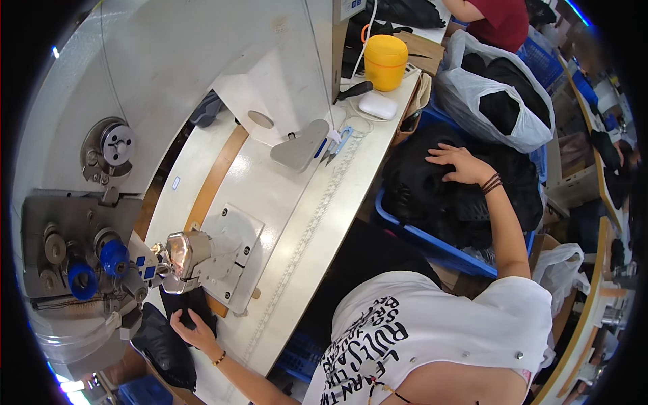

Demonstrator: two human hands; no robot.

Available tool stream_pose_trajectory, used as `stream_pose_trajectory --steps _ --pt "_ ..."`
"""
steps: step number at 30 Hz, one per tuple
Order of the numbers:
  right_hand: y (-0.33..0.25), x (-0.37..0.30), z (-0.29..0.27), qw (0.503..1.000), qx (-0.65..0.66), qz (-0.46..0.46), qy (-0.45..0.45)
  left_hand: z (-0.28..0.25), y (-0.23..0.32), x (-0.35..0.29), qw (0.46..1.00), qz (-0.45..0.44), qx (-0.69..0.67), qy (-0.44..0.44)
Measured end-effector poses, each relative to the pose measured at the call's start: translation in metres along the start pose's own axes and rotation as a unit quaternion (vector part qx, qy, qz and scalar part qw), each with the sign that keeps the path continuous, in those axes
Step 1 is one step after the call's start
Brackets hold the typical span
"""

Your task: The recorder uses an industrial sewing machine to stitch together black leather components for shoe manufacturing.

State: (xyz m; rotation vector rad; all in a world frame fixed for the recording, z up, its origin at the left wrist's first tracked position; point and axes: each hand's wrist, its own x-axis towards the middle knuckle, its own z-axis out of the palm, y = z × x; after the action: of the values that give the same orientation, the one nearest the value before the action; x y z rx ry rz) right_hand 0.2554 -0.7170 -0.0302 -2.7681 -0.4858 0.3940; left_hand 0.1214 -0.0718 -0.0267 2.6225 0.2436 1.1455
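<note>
My left hand [196, 335] rests, fingers apart, on a black fabric piece [194, 305] beside the sewing machine's metal needle area [183, 260]. A second black piece [165, 351], curved and shiny in places, lies just left of that hand. Out to the right, my right hand [457, 163] is spread palm-down over a heap of black pieces [432, 196]. The heap fills a blue plastic basket [439, 248] standing beside the table. Its fingers touch the top of the heap and grip nothing visible.
On the white table [297, 270] lie blue-handled thread snips [341, 143], a white oval case [378, 106] and a yellow tub [385, 64]. A white plastic bag of black pieces [503, 98] stands behind the basket. Another person's red top [499, 25] shows at the far right.
</note>
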Motion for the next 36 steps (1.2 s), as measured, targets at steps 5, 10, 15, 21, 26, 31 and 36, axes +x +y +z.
stream_pose_trajectory --steps 5,10,15,21,26,31,36 --pt "-0.05 0.01 -0.042 0.963 0.16 -0.097 0.194 -0.029 0.008 0.019 0.997 -0.022 0.057 0.057" --pt "-0.199 0.032 -0.089 0.836 0.031 -0.456 0.303 -0.054 0.029 0.029 0.981 -0.08 -0.163 0.071" --pt "-0.316 0.104 -0.043 0.675 0.061 -0.633 0.373 -0.054 0.11 0.059 0.993 0.059 -0.098 0.033" --pt "-0.365 0.138 0.01 0.736 0.088 -0.588 0.324 -0.057 0.127 0.055 0.991 0.13 -0.01 0.003" --pt "-0.366 0.134 0.014 0.774 0.121 -0.571 0.245 -0.044 0.134 0.063 0.982 0.188 -0.011 -0.026" --pt "-0.366 0.133 0.015 0.781 0.129 -0.55 0.265 -0.034 0.143 0.074 0.982 0.185 0.001 -0.04" --pt "-0.367 0.13 0.006 0.776 0.098 -0.552 0.29 -0.03 0.138 0.071 0.973 0.207 0.081 -0.062"
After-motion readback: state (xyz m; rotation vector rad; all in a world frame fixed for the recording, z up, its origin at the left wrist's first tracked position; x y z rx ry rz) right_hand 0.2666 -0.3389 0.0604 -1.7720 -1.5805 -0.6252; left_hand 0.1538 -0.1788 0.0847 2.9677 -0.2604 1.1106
